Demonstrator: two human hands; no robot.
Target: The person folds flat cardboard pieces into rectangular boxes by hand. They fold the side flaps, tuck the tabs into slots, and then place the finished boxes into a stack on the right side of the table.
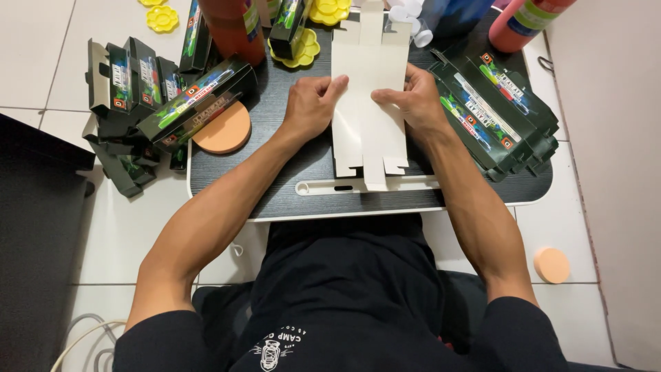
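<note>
While the flat white carton (365, 103) lies lengthwise away from the person on the bench (303, 193), left hand (311, 103) and right hand (413, 100) pinch its opposite sides, equally near.

This looks like a home turned makeshift packing spot: a small dark lap tabletop (482, 196) sits low over a white tiled floor (34, 48), with stacks of printed cartons (492, 114), bottles (527, 21) and yellow caps (162, 18) spread around it.
</note>
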